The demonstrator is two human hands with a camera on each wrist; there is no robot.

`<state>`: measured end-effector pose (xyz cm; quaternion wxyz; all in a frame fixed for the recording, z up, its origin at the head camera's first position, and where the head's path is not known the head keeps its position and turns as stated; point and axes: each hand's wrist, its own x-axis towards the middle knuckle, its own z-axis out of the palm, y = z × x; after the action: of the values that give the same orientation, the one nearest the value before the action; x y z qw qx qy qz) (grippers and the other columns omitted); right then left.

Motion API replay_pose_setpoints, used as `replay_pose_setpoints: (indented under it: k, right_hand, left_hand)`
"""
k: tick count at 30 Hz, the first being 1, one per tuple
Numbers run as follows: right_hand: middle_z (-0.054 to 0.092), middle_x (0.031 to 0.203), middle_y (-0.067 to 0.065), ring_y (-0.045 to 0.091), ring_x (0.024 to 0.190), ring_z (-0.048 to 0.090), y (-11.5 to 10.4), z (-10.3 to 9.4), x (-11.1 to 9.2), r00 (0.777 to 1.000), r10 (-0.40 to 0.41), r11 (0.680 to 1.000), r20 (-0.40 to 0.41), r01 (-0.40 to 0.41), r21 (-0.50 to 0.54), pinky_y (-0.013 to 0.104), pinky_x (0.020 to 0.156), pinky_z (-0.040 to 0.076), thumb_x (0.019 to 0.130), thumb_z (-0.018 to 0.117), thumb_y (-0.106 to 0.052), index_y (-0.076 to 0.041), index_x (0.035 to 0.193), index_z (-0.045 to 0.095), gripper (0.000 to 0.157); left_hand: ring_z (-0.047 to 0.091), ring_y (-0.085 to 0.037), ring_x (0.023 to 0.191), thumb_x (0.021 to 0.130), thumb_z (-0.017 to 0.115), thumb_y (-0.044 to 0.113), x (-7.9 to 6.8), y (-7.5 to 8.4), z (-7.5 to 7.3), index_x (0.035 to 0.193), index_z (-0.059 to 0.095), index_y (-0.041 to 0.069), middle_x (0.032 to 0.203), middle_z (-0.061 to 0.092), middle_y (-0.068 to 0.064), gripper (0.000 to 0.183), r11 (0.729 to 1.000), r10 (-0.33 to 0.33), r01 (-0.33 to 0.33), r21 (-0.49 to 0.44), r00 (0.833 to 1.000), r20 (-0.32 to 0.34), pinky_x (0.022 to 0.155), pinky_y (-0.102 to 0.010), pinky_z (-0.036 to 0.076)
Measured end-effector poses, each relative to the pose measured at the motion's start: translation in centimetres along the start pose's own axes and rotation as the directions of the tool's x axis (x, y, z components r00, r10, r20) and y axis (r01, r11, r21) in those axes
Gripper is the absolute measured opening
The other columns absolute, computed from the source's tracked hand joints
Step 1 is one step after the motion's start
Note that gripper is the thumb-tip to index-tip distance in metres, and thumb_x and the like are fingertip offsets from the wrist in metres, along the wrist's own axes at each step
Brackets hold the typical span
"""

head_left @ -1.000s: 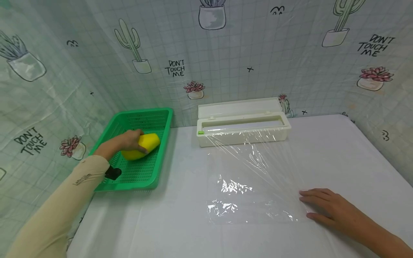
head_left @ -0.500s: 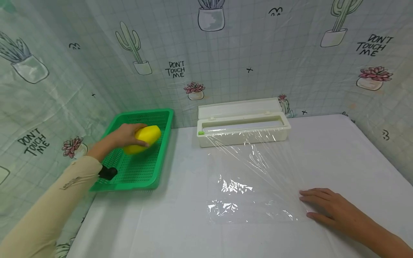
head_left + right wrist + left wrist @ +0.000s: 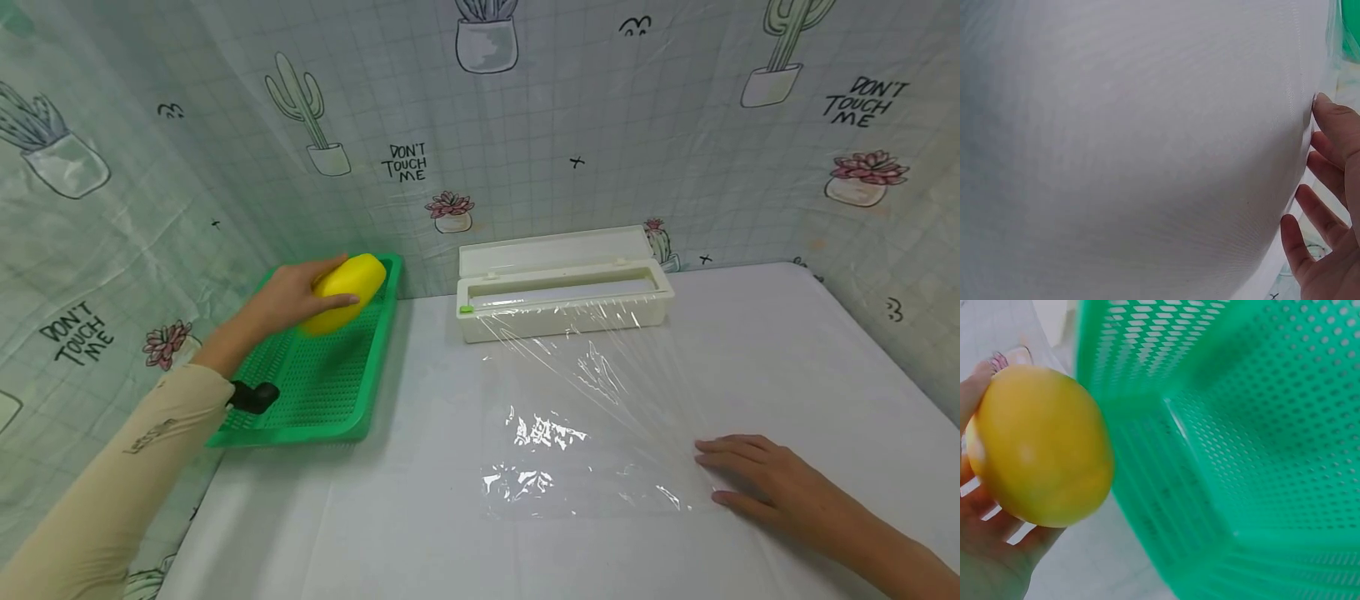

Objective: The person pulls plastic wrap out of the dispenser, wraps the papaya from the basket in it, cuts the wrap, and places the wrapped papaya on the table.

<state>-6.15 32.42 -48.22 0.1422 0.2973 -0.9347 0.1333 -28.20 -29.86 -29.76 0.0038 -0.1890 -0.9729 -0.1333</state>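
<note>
My left hand (image 3: 288, 296) grips a smooth, oblong yellow fruit (image 3: 356, 282) and holds it above the far part of the green perforated basket (image 3: 348, 427). The left wrist view shows the rounded end of the fruit (image 3: 1044, 447), with the thumb and fingers around it; its exact kind is unclear. On the table, my right hand (image 3: 776, 487) rests with spread fingers at the right edge of a clear sheet of cling film (image 3: 577, 417). The film runs from a white wrap dispenser (image 3: 570, 320), whose lid stands raised. The right wrist view shows the fingertips (image 3: 1294, 231) touching the white surface.
The white table (image 3: 420, 533) meets a backdrop cloth (image 3: 525, 125) printed with cacti and lettering behind and at both sides. A small green piece (image 3: 467, 309) sits at the dispenser's left end. A black wrist camera (image 3: 255, 397) hangs over the basket.
My left hand has lifted the yellow fruit from the basket floor, up and slightly to the right. The right hand, the film and the dispenser have stayed in place.
</note>
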Motion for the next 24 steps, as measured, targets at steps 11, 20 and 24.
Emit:
replay_pose_setpoints:
  k: [11,20,24]
  right_hand:
    - [0.068,0.124,-0.008,0.015,0.115,0.054,0.2,0.0,0.0,1.0,-0.003,1.0,-0.005,0.003,0.013,-0.002,0.104,0.01,0.071,0.091,-0.031,-0.021,0.117,0.075,0.05]
    - [0.068,0.125,-0.008,0.015,0.116,0.054,0.3,0.1,-0.1,1.0,0.011,1.0,0.002,-0.011,0.016,-0.002,0.103,0.009,0.072,0.091,-0.033,-0.022,0.119,0.074,0.05]
    - [0.068,0.125,-0.008,0.017,0.116,0.055,0.1,-0.1,-0.1,0.999,0.038,0.999,0.025,-0.038,-0.001,-0.002,0.102,0.012,0.074,0.09,-0.035,-0.023,0.119,0.074,0.05]
  left_hand:
    - [0.059,-0.032,0.099,0.097,0.058,0.059,0.4,4.7,-0.6,0.154,0.042,0.009,0.134,0.061,-0.018,0.077,0.998,-0.001,0.001,-0.07,1.0,-0.001,0.08,-0.046,0.049]
    - [0.06,-0.028,0.093,0.094,0.061,0.062,0.6,7.2,0.5,0.147,0.048,0.008,0.117,0.066,-0.013,0.077,0.997,0.005,-0.002,-0.072,0.999,0.039,0.078,-0.042,0.052]
    - [0.06,-0.026,0.091,0.095,0.061,0.061,0.9,8.1,0.9,0.149,0.048,0.008,0.116,0.067,-0.012,0.077,0.995,0.044,-0.039,-0.091,0.998,0.049,0.078,-0.042,0.053]
